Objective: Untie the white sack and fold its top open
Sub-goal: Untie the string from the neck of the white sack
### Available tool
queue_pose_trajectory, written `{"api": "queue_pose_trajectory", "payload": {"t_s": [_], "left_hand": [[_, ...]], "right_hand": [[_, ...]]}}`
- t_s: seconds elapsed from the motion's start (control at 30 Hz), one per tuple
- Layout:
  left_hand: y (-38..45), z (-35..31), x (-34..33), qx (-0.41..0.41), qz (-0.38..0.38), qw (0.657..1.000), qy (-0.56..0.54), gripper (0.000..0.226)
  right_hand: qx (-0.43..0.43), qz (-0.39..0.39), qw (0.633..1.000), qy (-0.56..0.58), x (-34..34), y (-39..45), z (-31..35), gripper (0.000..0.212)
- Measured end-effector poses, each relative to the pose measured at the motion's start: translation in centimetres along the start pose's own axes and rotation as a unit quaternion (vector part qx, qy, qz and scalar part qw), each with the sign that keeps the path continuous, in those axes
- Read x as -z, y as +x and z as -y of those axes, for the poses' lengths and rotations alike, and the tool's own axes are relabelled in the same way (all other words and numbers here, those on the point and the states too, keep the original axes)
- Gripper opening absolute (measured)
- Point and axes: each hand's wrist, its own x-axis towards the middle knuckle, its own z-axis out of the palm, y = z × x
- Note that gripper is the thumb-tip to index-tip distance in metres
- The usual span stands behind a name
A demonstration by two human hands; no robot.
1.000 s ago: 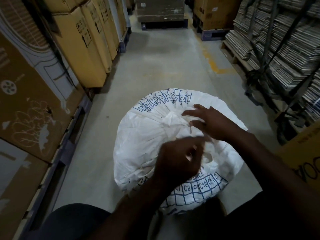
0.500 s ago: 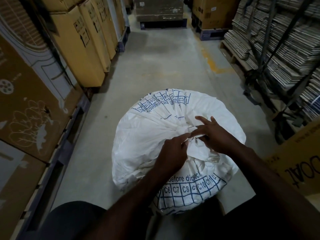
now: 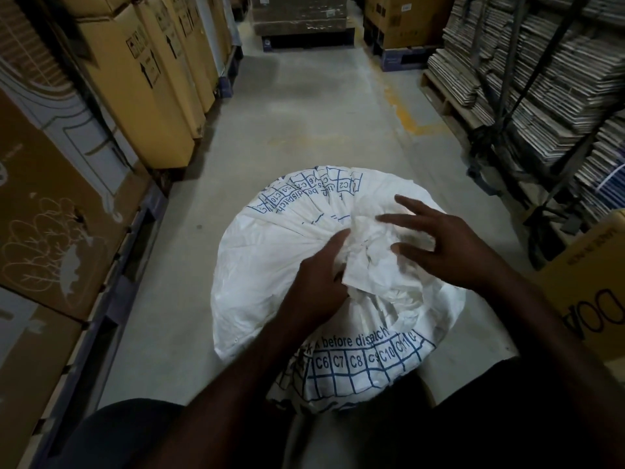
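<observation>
A full white sack (image 3: 260, 265) with blue grid print stands on the concrete floor right in front of me. Its top is bunched into a crumpled knot (image 3: 363, 255) near the middle. My left hand (image 3: 321, 275) grips the gathered fabric at the knot, fingers curled into the folds. My right hand (image 3: 439, 242) hovers over the right side of the knot with its fingers spread and straight, fingertips touching the loose fabric. The tie itself is hidden in the folds.
Tall cardboard cartons (image 3: 135, 79) on pallets line the left side of the aisle. Strapped stacks of flattened cardboard (image 3: 541, 79) stand on the right. A yellow carton (image 3: 592, 282) sits close by my right arm. More pallets (image 3: 304, 25) close the far end.
My right hand has let go of the knot and spread its fingers over the fabric. My left hand has dug deeper into the bunched top, which looks looser.
</observation>
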Motion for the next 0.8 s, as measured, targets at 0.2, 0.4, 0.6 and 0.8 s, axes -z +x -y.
{"api": "queue_pose_trajectory", "payload": {"t_s": [0.2,0.4,0.6,0.8], "left_hand": [[0.5,-1.2,2.7,-0.025,-0.016,0.999,-0.024,0.071],[0.9,-2.5,6.8,-0.087,-0.101,0.988,0.077,0.066],[-0.4,-4.4,3.3,-0.267,-0.004,0.914,0.306,0.095],[0.4,-1.6,0.2,-0.173,-0.034,0.891,0.419,0.119]], "right_hand": [[-0.054,0.119,0.989,-0.072,0.4,-3.0,0.3,0.128],[-0.044,0.099,0.980,-0.169,-2.1,-1.5,0.8,0.121],[0.030,-0.032,0.998,-0.052,-2.0,1.8,2.5,0.065],[-0.035,-0.023,0.985,0.168,-2.2,3.8,1.8,0.054]]}}
